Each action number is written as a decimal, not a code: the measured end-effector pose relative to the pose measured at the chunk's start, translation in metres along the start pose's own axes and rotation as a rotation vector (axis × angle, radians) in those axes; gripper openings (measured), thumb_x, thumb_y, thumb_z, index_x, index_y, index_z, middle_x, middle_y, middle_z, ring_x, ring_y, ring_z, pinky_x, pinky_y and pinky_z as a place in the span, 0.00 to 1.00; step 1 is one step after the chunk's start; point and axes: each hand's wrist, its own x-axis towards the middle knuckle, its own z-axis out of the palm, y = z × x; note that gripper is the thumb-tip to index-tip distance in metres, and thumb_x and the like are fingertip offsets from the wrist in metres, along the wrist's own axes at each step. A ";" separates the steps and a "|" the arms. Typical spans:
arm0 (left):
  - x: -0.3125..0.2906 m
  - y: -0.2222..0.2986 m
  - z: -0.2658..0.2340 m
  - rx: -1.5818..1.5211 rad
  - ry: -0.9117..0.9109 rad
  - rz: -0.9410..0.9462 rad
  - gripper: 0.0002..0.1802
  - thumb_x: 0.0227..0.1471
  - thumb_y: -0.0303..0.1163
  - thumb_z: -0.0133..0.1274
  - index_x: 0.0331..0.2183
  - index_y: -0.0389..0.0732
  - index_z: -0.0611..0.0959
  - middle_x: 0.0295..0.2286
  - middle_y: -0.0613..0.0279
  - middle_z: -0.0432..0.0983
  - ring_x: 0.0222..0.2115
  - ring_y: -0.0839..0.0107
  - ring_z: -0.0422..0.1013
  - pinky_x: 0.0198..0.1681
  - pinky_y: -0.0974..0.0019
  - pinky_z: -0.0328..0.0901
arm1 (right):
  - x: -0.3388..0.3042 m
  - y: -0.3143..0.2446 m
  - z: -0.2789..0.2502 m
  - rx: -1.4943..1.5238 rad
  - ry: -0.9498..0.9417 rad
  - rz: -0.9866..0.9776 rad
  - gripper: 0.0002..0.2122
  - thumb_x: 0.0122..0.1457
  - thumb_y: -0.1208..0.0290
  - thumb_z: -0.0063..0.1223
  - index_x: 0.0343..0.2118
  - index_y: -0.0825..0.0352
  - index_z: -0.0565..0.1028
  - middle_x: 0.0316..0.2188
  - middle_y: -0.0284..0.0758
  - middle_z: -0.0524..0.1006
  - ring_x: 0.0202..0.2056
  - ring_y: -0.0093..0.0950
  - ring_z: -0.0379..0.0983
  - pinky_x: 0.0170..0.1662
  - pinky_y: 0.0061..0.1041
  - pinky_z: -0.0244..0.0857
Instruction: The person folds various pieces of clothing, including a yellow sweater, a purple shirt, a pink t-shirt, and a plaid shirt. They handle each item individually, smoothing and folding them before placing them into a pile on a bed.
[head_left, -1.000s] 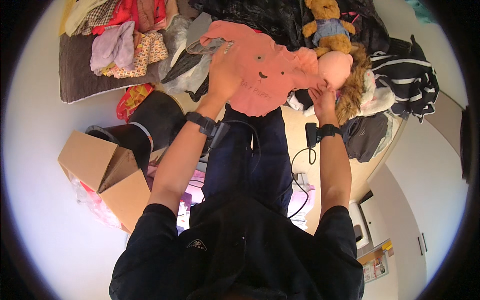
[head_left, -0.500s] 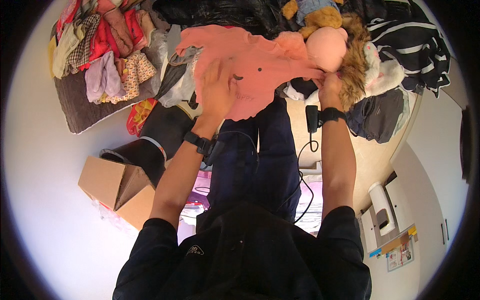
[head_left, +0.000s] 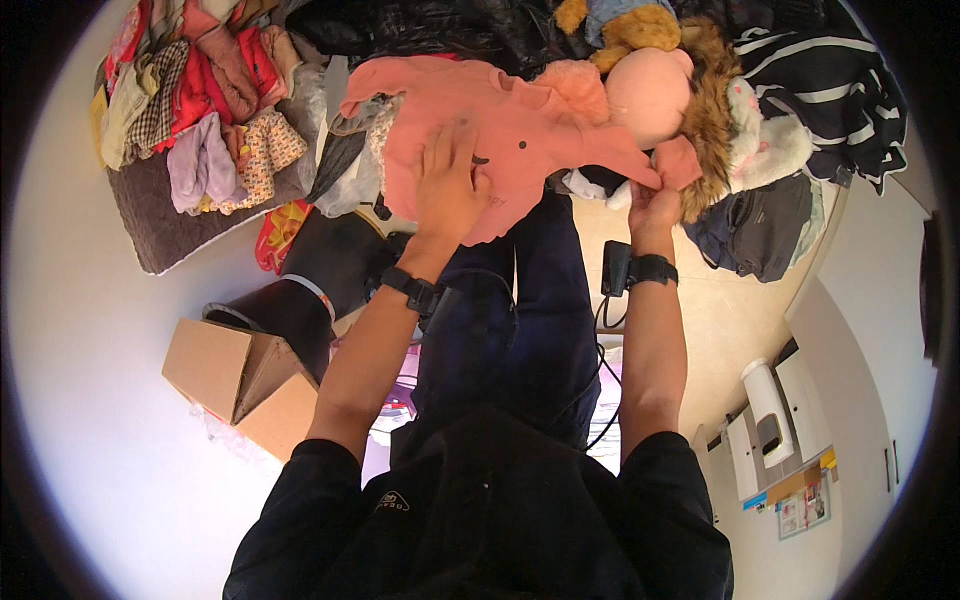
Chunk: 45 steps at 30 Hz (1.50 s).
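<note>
1. Spreading across upper centre: pink sweatshirt (head_left: 520, 120), printed front facing the camera, sleeve stretched out to the right.
2. Black-and-white striped garment (head_left: 820, 85): far right, well apart from the sweatshirt.
3. Cardboard box (head_left: 205, 358): lower left, flaps up, near a black cylinder (head_left: 333, 250).
4. Round pink plush (head_left: 645, 95): just above the stretched sleeve, brown fur trim (head_left: 715, 100) along its right side.
5. Left hand (head_left: 452, 195): laid flat on the sweatshirt front, fingers extended.
6. Right hand (head_left: 655, 208): narrow, holding the sleeve near its cuff (head_left: 680, 163); exact fingertip contact partly hidden.
</note>
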 end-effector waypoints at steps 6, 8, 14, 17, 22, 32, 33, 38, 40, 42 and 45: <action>-0.004 -0.010 0.002 -0.027 0.051 0.029 0.30 0.44 0.29 0.51 0.53 0.42 0.72 0.56 0.48 0.61 0.57 0.46 0.55 0.61 0.48 0.49 | -0.032 -0.040 0.027 -0.218 -0.001 -0.552 0.14 0.65 0.72 0.40 0.51 0.72 0.67 0.45 0.41 0.74 0.45 0.36 0.74 0.42 0.34 0.75; -0.005 -0.012 0.001 -0.064 0.053 0.005 0.30 0.43 0.28 0.52 0.52 0.42 0.73 0.56 0.48 0.61 0.57 0.46 0.56 0.60 0.49 0.50 | -0.079 -0.056 0.060 -0.440 -0.052 -0.760 0.11 0.63 0.75 0.41 0.44 0.75 0.71 0.44 0.41 0.74 0.43 0.34 0.74 0.44 0.30 0.71; -0.004 -0.024 -0.018 -0.304 0.122 -0.042 0.28 0.41 0.26 0.53 0.49 0.40 0.75 0.53 0.47 0.63 0.55 0.47 0.58 0.57 0.52 0.55 | -0.138 -0.003 0.148 -1.122 -0.470 -1.422 0.11 0.53 0.81 0.45 0.40 0.71 0.74 0.35 0.47 0.73 0.38 0.46 0.69 0.44 0.36 0.63; 0.004 -0.057 -0.022 -0.294 0.303 -0.130 0.28 0.41 0.25 0.54 0.48 0.35 0.74 0.49 0.44 0.67 0.51 0.46 0.62 0.55 0.52 0.57 | -0.134 0.058 0.165 -1.473 -0.672 -1.307 0.14 0.55 0.72 0.48 0.45 0.65 0.73 0.40 0.49 0.71 0.44 0.49 0.68 0.46 0.44 0.63; 0.029 -0.151 -0.023 -0.377 0.402 -0.549 0.27 0.48 0.29 0.51 0.51 0.30 0.70 0.46 0.41 0.70 0.48 0.48 0.67 0.53 0.56 0.60 | -0.133 0.102 0.176 -1.720 -0.880 -1.166 0.14 0.57 0.64 0.49 0.45 0.62 0.76 0.39 0.48 0.75 0.45 0.48 0.69 0.49 0.44 0.64; 0.078 -0.224 0.033 -0.559 0.275 -0.533 0.29 0.58 0.38 0.47 0.58 0.35 0.66 0.41 0.49 0.77 0.43 0.55 0.73 0.47 0.58 0.64 | -0.134 0.102 0.182 -1.712 -0.886 -1.123 0.12 0.55 0.71 0.50 0.42 0.63 0.78 0.37 0.47 0.76 0.42 0.48 0.70 0.46 0.40 0.65; 0.079 -0.225 0.037 -0.508 0.331 -0.488 0.27 0.58 0.38 0.47 0.56 0.36 0.69 0.40 0.50 0.78 0.41 0.55 0.73 0.45 0.58 0.65 | -0.134 0.103 0.183 -1.715 -0.857 -1.071 0.12 0.55 0.72 0.50 0.42 0.63 0.79 0.37 0.47 0.76 0.42 0.48 0.71 0.46 0.40 0.66; 0.100 -0.222 0.029 -0.681 0.307 -0.647 0.18 0.51 0.36 0.50 0.42 0.39 0.82 0.32 0.43 0.79 0.36 0.47 0.75 0.40 0.55 0.68 | -0.132 0.101 0.185 -1.669 -0.860 -1.208 0.11 0.54 0.72 0.51 0.39 0.63 0.79 0.35 0.44 0.76 0.40 0.46 0.72 0.44 0.38 0.67; 0.103 -0.231 0.026 -0.762 0.394 -0.739 0.16 0.48 0.34 0.52 0.35 0.31 0.82 0.26 0.43 0.79 0.31 0.56 0.76 0.36 0.58 0.67 | -0.134 0.104 0.187 -1.657 -0.862 -1.238 0.10 0.54 0.72 0.51 0.39 0.62 0.80 0.34 0.43 0.77 0.39 0.45 0.72 0.43 0.38 0.67; 0.104 -0.214 0.015 -0.765 0.610 -0.531 0.15 0.47 0.32 0.52 0.33 0.29 0.81 0.26 0.46 0.78 0.30 0.56 0.75 0.36 0.60 0.66 | -0.130 0.103 0.185 -1.608 -0.857 -1.250 0.09 0.53 0.72 0.51 0.37 0.63 0.80 0.33 0.43 0.77 0.38 0.44 0.72 0.41 0.37 0.68; 0.100 -0.152 -0.028 -0.440 0.811 -0.308 0.18 0.51 0.28 0.53 0.45 0.34 0.80 0.43 0.54 0.75 0.41 0.67 0.71 0.45 0.66 0.65 | -0.126 0.104 0.180 -1.536 -0.862 -1.247 0.09 0.53 0.72 0.52 0.36 0.63 0.79 0.32 0.43 0.77 0.38 0.43 0.72 0.39 0.36 0.68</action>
